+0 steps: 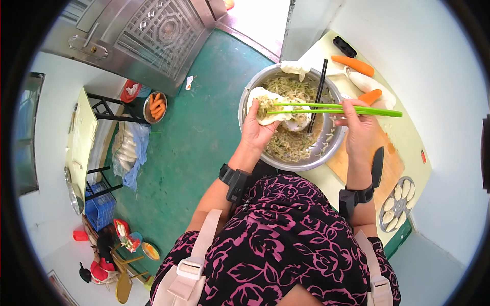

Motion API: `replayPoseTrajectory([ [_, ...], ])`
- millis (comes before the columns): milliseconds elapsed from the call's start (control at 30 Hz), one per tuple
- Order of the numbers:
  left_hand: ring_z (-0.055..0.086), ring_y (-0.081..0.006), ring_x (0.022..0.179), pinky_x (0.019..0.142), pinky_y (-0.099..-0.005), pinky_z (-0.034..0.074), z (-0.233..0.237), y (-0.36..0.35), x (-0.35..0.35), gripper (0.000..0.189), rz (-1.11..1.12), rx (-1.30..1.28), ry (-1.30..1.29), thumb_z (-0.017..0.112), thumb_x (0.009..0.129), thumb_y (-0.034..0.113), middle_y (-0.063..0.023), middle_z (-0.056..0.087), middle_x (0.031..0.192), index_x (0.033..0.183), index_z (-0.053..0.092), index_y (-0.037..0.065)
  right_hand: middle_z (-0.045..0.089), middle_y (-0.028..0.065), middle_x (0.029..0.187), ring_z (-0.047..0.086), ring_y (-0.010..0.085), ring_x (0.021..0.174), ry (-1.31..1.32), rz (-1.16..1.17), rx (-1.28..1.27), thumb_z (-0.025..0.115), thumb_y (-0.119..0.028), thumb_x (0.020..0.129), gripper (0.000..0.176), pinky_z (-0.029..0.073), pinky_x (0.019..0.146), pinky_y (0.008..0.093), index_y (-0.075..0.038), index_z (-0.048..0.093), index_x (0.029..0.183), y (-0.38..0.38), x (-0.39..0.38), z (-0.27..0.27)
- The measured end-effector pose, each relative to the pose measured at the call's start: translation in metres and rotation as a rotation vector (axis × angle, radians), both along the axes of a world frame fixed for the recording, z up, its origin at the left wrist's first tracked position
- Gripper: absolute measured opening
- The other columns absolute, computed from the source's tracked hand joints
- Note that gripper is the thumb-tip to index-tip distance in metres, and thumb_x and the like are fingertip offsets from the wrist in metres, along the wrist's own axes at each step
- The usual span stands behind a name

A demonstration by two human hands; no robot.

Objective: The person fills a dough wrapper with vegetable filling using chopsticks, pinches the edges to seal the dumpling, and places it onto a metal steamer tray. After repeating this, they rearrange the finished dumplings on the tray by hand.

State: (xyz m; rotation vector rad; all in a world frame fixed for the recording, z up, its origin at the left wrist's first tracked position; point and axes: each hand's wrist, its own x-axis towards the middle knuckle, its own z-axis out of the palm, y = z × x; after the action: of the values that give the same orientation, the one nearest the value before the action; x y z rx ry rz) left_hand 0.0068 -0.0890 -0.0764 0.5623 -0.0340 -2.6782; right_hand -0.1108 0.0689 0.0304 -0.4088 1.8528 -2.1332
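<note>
My left hand (258, 131) is closed around the edge of a flat dough wrapper (266, 120), which carries a small heap of shredded filling. In my right hand (360, 131) is a pair of long green chopsticks (380, 110), their tips at the filling on the wrapper. Both hands are over a large metal basin (244, 115) of shredded vegetable filling (292, 149). Inside the basin, a white bowl (301, 122) is partly hidden by the chopsticks. Black chopsticks (320, 89) lean across the basin, and a pale piece of dough or cloth (295, 68) hangs over its far rim.
On the table at right are carrots (353, 65), a white radish (375, 87), a cutting board (389, 160), a knife (377, 166) and a round tray (384, 224) of dumplings. A metal door (148, 38) stands far left. Another person (103, 265) is at lower left.
</note>
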Motion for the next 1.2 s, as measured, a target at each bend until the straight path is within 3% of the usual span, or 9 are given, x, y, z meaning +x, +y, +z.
replayPoseTrajectory([
  [167,0.047,-0.0288,0.108,0.088,-0.0473,0.042,-0.007,0.002,0.002,0.040,-0.022,-0.047,-0.112,0.044,0.088,0.031,-0.0128,0.048,0.117,0.120,0.039,0.006,0.060,0.0050,0.075,0.057,0.0093,0.062,-0.038,-0.018,-0.030,0.057,-0.010,0.082,0.010,0.047,0.049,0.0188,-0.002,0.059,0.087,0.000,0.003,0.003],
  [367,0.043,-0.0299,0.112,0.092,-0.0498,0.038,0.003,0.005,0.004,0.046,-0.021,0.040,-0.007,0.042,0.087,0.038,-0.0120,0.044,0.122,0.121,0.038,0.007,0.060,0.0053,0.072,0.058,0.0101,0.061,-0.066,-0.022,0.020,0.058,-0.011,0.081,0.010,0.047,0.050,0.0192,-0.002,0.059,0.085,-0.004,0.007,-0.035],
  [567,0.042,-0.0296,0.113,0.093,-0.0484,0.036,-0.011,-0.007,0.011,0.052,-0.019,-0.029,0.012,0.042,0.085,0.046,-0.0118,0.044,0.122,0.121,0.039,0.008,0.060,0.0051,0.076,0.058,0.0100,0.063,-0.116,-0.013,-0.086,0.058,-0.013,0.082,0.012,0.047,0.049,0.0195,-0.003,0.060,0.087,0.005,0.000,-0.037],
  [700,0.043,-0.0290,0.112,0.093,-0.0482,0.035,-0.007,-0.020,0.029,0.058,0.032,-0.099,-0.102,0.042,0.082,0.053,-0.0104,0.046,0.120,0.120,0.041,0.010,0.060,0.0043,0.082,0.057,0.0093,0.068,-0.123,-0.039,-0.027,0.057,-0.014,0.082,0.013,0.047,0.049,0.0195,-0.004,0.060,0.091,0.004,-0.016,-0.047],
  [767,0.044,-0.0288,0.112,0.093,-0.0486,0.035,-0.003,-0.024,0.042,0.057,0.067,-0.112,-0.136,0.042,0.082,0.053,-0.0105,0.047,0.120,0.120,0.041,0.010,0.059,0.0035,0.086,0.057,0.0092,0.071,-0.071,0.023,0.106,0.057,-0.012,0.082,0.013,0.047,0.049,0.0193,-0.005,0.061,0.092,0.001,-0.018,-0.071],
  [967,0.042,-0.0323,0.113,0.090,-0.0482,0.039,-0.001,-0.031,0.079,0.061,0.122,-0.097,-0.085,0.040,0.083,0.053,-0.0132,0.044,0.123,0.122,0.039,0.007,0.056,0.0026,0.092,0.056,0.0094,0.074,-0.108,0.272,0.066,0.058,-0.009,0.080,0.013,0.049,0.051,0.0189,-0.006,0.062,0.093,-0.016,0.004,-0.118],
  [1067,0.043,-0.0323,0.113,0.090,-0.0484,0.039,-0.002,-0.030,0.084,0.061,0.120,-0.064,-0.060,0.040,0.083,0.052,-0.0136,0.044,0.123,0.122,0.039,0.006,0.055,0.0037,0.094,0.057,0.0100,0.075,-0.140,0.298,0.111,0.059,-0.009,0.080,0.014,0.050,0.053,0.0192,-0.005,0.062,0.093,-0.022,0.013,-0.120],
  [1200,0.042,-0.0324,0.113,0.090,-0.0490,0.039,-0.004,-0.029,0.088,0.060,0.141,-0.025,-0.046,0.040,0.083,0.052,-0.0134,0.044,0.123,0.122,0.039,0.007,0.059,0.0086,0.086,0.058,0.0112,0.070,-0.345,0.160,0.077,0.060,-0.010,0.080,0.015,0.051,0.058,0.0209,-0.001,0.062,0.092,-0.027,0.010,-0.118],
])
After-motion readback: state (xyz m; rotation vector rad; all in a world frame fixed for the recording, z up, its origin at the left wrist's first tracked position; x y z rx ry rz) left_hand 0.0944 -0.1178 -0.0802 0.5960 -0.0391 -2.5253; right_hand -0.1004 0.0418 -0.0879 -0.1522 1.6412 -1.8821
